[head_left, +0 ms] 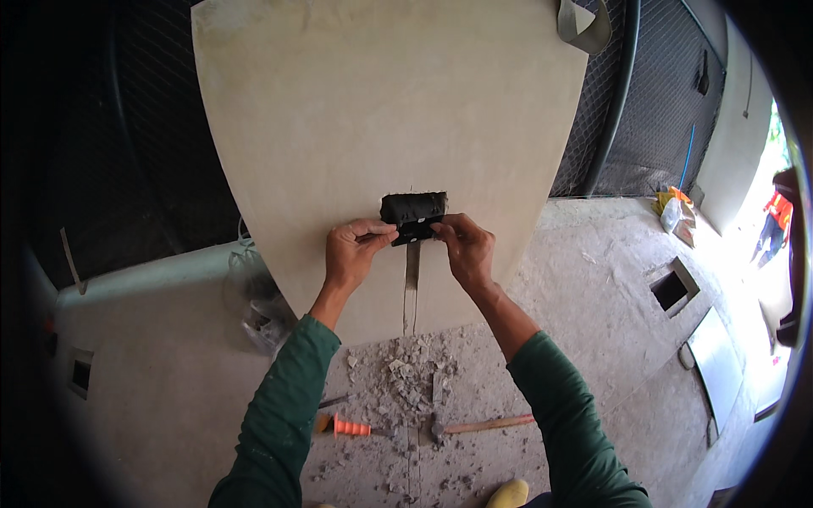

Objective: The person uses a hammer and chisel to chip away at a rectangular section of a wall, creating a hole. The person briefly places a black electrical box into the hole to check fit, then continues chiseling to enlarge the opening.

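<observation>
In front of me stands a pale plastered column point(339, 110) with a rectangular cut-out low in its face. A black plastic electrical back box point(415, 229) sits at that opening, partly tilted out at its lower edge. My left hand point(349, 254) pinches its left end between thumb and fingers. At the other end, the fingers of my right hand point(472, 251) grip the right side. A narrow chased groove point(412, 279) runs down from the opening to the floor. How deep the box sits is hard to see.
Broken plaster rubble point(402, 368) covers the floor below. A hammer point(487, 424) and a chisel with an orange guard point(350, 427) lie in it. Clear plastic bags point(264, 317) rest left of the column. A square floor hole point(671, 289) is at right, and a person point(775, 220) stands farther off.
</observation>
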The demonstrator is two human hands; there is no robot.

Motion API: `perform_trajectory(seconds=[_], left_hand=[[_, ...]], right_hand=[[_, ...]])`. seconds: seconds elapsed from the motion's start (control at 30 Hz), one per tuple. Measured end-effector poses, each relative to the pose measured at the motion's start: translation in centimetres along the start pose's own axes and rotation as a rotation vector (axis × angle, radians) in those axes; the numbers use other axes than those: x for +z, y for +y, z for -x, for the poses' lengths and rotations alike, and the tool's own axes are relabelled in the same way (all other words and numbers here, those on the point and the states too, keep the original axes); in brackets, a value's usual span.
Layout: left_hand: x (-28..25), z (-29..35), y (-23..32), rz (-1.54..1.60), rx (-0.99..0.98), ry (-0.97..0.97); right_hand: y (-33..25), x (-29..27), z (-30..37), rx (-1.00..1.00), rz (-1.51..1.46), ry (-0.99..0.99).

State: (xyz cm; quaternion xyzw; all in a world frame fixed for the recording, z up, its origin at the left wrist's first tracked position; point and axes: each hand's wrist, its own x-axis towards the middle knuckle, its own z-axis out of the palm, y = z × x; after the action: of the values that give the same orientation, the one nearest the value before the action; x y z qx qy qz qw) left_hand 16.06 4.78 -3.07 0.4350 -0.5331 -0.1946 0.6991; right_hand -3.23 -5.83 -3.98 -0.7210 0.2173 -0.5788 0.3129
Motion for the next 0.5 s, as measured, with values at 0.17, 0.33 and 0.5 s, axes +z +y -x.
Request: perform_trajectory(seconds=[0.17, 0.33, 0.5], left_hand=[[0.1, 0.6, 0.5, -0.034, 0.05, -0.013], [0.5, 2.8, 2.2, -0.471, 0.464, 0.042], [1.5, 2.9, 2.5, -0.495, 0.394, 0.18]], right_hand=[[-1.1, 0.2, 0.4, -0.006, -0.014, 0.01], [-3.6, 0.7, 3.0, 0.425, -0.365, 0.02], [-5.1, 2.4, 4.7, 0.716, -0.788, 0.053]])
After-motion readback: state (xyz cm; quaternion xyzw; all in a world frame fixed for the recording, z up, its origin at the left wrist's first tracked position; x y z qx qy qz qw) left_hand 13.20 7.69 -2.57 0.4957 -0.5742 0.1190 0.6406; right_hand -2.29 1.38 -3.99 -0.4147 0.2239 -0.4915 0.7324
